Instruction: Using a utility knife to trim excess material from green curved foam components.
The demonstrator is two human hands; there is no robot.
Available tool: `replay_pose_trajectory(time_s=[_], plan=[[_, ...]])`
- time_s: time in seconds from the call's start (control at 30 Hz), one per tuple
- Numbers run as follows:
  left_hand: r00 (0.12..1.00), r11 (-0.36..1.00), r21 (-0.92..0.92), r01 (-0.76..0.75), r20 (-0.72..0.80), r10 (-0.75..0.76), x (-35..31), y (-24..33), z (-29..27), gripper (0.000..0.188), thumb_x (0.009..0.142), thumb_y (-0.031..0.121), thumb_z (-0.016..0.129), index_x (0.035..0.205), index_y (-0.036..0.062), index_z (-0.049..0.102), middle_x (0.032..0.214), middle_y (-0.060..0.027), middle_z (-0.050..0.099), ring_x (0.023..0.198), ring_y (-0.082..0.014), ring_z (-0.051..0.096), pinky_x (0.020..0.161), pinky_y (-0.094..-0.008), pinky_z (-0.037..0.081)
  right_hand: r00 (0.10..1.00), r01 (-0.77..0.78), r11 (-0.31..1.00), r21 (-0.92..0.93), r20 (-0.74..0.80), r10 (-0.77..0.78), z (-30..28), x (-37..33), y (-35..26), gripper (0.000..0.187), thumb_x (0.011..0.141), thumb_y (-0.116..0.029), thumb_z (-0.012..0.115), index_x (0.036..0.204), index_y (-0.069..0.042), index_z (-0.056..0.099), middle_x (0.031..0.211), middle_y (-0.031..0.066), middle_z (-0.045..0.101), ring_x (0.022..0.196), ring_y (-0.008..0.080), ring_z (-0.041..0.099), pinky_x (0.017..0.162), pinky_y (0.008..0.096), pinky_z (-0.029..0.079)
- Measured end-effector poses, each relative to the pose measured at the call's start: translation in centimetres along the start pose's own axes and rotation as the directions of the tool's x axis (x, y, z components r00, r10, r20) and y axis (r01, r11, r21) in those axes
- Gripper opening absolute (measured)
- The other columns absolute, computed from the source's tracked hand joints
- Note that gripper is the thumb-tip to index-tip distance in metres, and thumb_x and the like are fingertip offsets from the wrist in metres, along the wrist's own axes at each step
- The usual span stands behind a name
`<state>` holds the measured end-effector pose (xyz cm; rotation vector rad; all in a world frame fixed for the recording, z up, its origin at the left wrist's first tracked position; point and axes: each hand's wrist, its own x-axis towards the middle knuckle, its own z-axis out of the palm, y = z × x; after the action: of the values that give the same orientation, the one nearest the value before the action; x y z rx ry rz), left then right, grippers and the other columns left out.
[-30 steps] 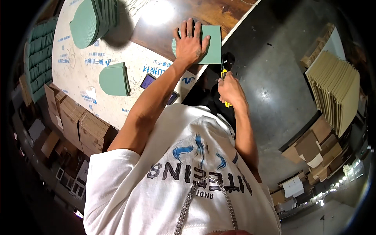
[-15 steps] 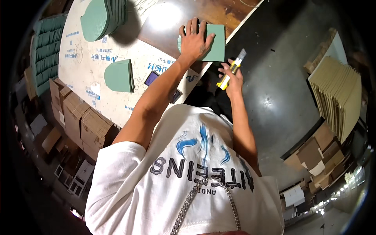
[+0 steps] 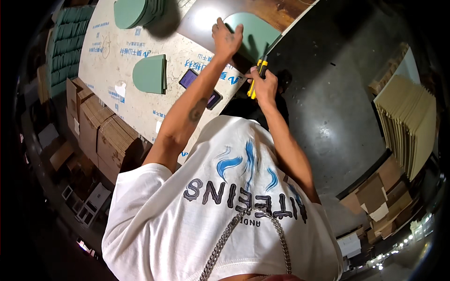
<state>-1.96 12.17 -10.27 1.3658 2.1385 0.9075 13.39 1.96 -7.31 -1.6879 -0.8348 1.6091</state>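
Note:
A green board with a rounded edge [image 3: 255, 30] lies at the right edge of the table, partly over a dark brown sheet. My left hand [image 3: 227, 41] is at the board's left side, thumb and fingers apart; whether the fingertips press on it is hard to see. Wrapped in my right hand [image 3: 265, 85] is a yellow and black utility knife [image 3: 262, 68], its tip end pointing away from me at the board's near right part. A short stack of green rounded boards [image 3: 149, 75] sits left of my left forearm.
A taller stack of green rounded pieces [image 3: 131, 13] stands far left on the white printed table [image 3: 108, 63]. Two purple-faced dark pads [image 3: 189, 78] lie by my left forearm. Folded cardboard [image 3: 112, 136] stands left of the table; tan sheets [image 3: 405, 117] lean on the right.
The green board has turned, its rounded edge now facing away. My left hand has shifted slightly nearer me. My right hand has brought the knife left, against the board's near side.

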Motion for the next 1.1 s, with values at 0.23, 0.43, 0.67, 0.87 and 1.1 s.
replay_pose_trajectory(time_s=[0.23,0.43,0.67,0.87,1.1], plan=[[0.981,0.988,0.088,-0.127,0.159,0.112,-0.1,-1.7,0.6,0.08,0.086,0.045,0.069,0.14,-0.007,0.043,0.145,-0.0406,0.031,0.134,-0.0539,0.036,0.11,-0.0532,0.036,0.914,0.32,0.94,-0.116,-0.222,-0.339,-4.5,4.9,-1.2,0.021,0.095,-0.018,0.065,0.095,0.003,0.062,0.075,0.0122,0.069,0.068,0.0192,0.071,0.061,0.0306,0.056],[0.901,0.931,0.078,-0.358,0.292,0.322,2.1,-2.6,0.0,0.084,0.087,0.054,0.068,0.146,0.0003,0.042,0.156,-0.0323,0.026,0.139,-0.0503,0.035,0.112,-0.0508,0.038,0.942,0.335,0.904,-0.265,0.095,-0.322,-5.8,10.3,-4.5,0.042,0.099,-0.029,0.059,0.115,0.01,0.053,0.089,0.017,0.07,0.078,0.023,0.074,0.067,0.0325,0.059],[0.767,0.801,0.513,-0.31,0.632,-0.108,-9.1,-6.4,-13.6,0.121,0.067,0.053,0.085,0.159,0.0141,0.017,0.161,-0.0237,0.019,0.15,-0.042,0.016,0.112,-0.0699,0.018,0.976,0.197,0.945,-0.262,-0.036,-0.214,-12.7,5.5,0.8,0.033,0.101,-0.029,0.058,0.113,0.002,0.056,0.093,0.0141,0.071,0.073,0.0195,0.072,0.063,0.0288,0.057],[0.75,0.741,0.529,-0.415,0.66,-0.051,-11.7,-7.3,-13.8,0.128,0.063,0.042,0.09,0.16,0.0154,0.011,0.163,-0.0202,0.016,0.152,-0.0395,0.009,0.116,-0.0675,0.007,0.995,0.006,0.986,-0.164,-0.099,-0.022,-13.7,2.5,3.9,0.029,0.103,-0.022,0.054,0.117,0.003,0.053,0.105,0.016,0.071,0.072,0.0191,0.071,0.062,0.0271,0.055],[0.723,0.728,0.529,-0.436,0.688,-0.066,-11.7,-7.1,-13.7,0.128,0.065,0.039,0.09,0.161,0.018,0.007,0.163,-0.0191,0.015,0.152,-0.0389,0.008,0.115,-0.07,0.005,0.99,0.07,0.992,-0.1,-0.114,-0.082,-13.9,2.1,3.1,0.031,0.104,-0.022,0.052,0.121,0.004,0.052,0.107,0.0169,0.071,0.072,0.0191,0.071,0.063,0.0273,0.056]])
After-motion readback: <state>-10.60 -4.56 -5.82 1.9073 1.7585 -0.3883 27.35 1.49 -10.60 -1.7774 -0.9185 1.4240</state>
